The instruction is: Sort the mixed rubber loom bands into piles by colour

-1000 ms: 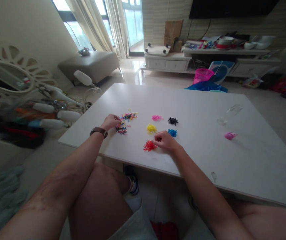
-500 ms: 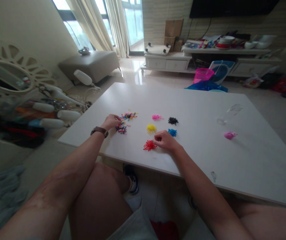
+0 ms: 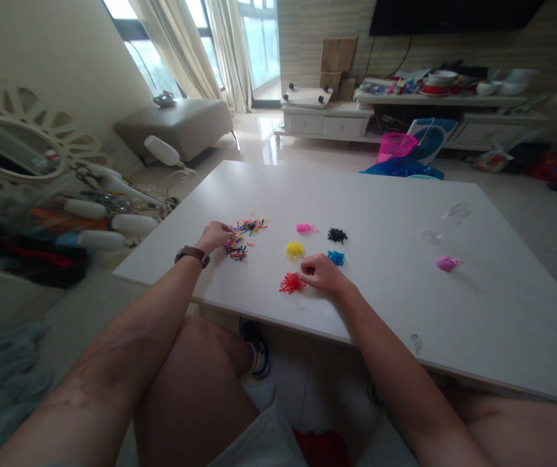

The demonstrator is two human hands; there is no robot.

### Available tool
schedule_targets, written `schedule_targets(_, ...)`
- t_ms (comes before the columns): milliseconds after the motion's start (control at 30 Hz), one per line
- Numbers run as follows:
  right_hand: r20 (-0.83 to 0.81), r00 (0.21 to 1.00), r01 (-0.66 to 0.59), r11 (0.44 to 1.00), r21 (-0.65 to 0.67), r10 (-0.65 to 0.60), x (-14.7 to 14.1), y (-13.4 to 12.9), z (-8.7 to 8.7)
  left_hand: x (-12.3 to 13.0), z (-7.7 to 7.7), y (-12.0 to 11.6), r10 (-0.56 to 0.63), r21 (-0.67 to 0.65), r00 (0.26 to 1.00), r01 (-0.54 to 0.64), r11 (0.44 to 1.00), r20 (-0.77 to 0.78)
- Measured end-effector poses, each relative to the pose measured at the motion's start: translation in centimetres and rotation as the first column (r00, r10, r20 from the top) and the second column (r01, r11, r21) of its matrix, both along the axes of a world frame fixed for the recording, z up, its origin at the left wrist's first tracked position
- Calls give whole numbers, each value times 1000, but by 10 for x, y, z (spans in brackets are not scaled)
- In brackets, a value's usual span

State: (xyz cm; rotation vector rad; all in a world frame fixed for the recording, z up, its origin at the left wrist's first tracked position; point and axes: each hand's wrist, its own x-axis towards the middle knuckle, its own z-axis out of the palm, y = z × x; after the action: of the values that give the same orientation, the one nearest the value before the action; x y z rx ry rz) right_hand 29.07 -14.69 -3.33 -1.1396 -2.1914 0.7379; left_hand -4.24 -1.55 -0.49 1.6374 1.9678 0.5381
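Note:
My left hand (image 3: 216, 235) reaches the left edge of a mixed heap of small coloured rubber bands (image 3: 250, 226), its fingers drawn together; whatever lies between them is too small to make out. Curled beside the pile of red rubber bands (image 3: 290, 283), my right hand (image 3: 324, 272) touches its right edge with thumb and forefinger closed. What they pinch, if anything, is hidden. Near it lie separate piles of yellow bands (image 3: 295, 250), blue bands (image 3: 335, 258), pink bands (image 3: 306, 228) and black bands (image 3: 337, 235).
The white table (image 3: 380, 292) bears a pink object (image 3: 448, 263) and a clear container (image 3: 433, 235) on the right. By the front edge lies a small clear item (image 3: 415, 344). White lamp parts (image 3: 135, 225) stand close to the table's left side.
My left hand has shifted very slightly left at the mixed heap. My right hand stays at the red pile.

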Motion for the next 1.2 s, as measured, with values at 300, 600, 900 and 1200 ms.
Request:
schedule_targets(300, 0, 1000, 0, 1000, 10, 0, 0, 1, -3, -1, 0, 3, 18, 80, 999, -21, 997, 39)
schedule_targets(600, -123, 982, 154, 985, 77, -144, -2, 5, -5, 67, 23, -24, -491, 69, 796, 501, 863, 354)
schedule_targets(900, -307, 921, 264, 964, 41, -239, -4, 7, -9, 112, 23, -40, -702, 80, 609, 731, 678, 369)
schedule_targets(1200, -274, 938, 243, 967, 74, -215, -4, 6, -5, 119, 20, -46, -733, 87, 572, 764, 640, 367)
